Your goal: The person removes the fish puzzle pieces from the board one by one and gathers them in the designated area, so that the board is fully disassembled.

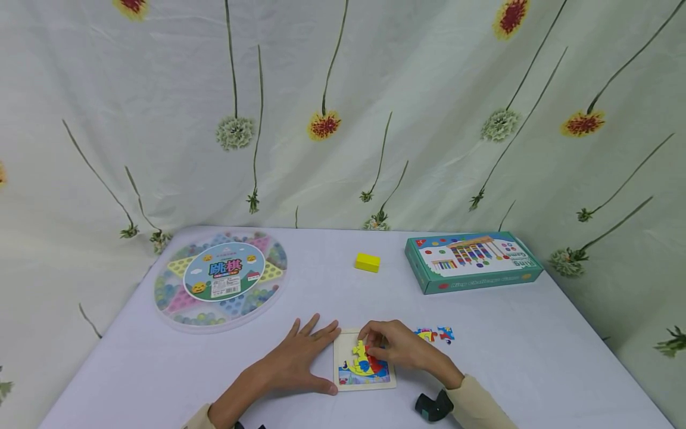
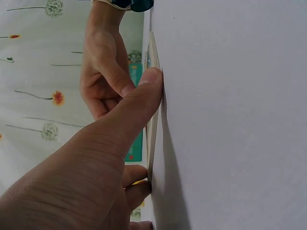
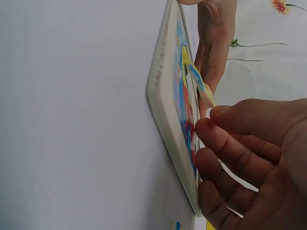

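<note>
A small square puzzle board [image 1: 370,387] with a pale wooden rim lies on the table, several yellow, red and blue pieces set in its picture. My left hand [image 1: 297,357] lies spread along the board's left side. Its thumb [image 2: 151,79] touches the board's near edge, and the fingertips rest by the far part. Over the board, my right hand [image 1: 399,344] pinches a thin yellow-and-blue puzzle piece [image 3: 199,81] between thumb and index finger. That piece is tilted, its lower end at the picture. Loose puzzle pieces [image 1: 446,335] lie just right of the right hand.
A round Chinese checkers box [image 1: 225,325] lies at the back left. A yellow block [image 1: 367,263] sits behind the board, and a green game box [image 1: 482,280] stands at the back right. Floral cloth [image 1: 343,173] hangs behind the table.
</note>
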`<action>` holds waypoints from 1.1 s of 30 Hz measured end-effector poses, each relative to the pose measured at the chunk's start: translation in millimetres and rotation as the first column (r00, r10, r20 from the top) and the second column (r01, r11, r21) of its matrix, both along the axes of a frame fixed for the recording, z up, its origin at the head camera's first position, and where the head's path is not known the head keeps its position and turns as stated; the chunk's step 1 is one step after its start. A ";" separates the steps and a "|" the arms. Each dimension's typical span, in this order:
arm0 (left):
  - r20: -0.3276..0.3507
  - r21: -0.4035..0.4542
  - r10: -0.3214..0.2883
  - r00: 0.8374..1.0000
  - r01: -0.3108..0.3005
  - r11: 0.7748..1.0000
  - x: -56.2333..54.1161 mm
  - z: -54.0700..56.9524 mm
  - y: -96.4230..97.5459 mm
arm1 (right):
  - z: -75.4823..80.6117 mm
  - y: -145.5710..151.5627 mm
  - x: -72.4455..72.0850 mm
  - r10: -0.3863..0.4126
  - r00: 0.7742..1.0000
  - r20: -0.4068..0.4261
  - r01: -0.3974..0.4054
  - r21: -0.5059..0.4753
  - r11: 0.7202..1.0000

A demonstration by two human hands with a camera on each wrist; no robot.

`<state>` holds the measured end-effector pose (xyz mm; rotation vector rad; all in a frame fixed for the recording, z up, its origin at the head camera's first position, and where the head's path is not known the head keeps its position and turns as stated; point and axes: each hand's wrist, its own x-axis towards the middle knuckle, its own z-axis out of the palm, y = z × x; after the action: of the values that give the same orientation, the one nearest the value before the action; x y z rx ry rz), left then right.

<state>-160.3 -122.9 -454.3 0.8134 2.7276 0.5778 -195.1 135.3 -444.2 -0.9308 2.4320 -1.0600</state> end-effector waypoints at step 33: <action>-0.011 0.019 -0.015 1.000 0.015 1.000 1.1 1.8 -1.2 | 1.9 8.2 2.6 0.003 1.000 0.013 -0.003 -0.017 1.000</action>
<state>-159.2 -124.0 -452.4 0.8434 2.7271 0.5982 -192.5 143.5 -442.3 -0.9299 2.4134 -1.0837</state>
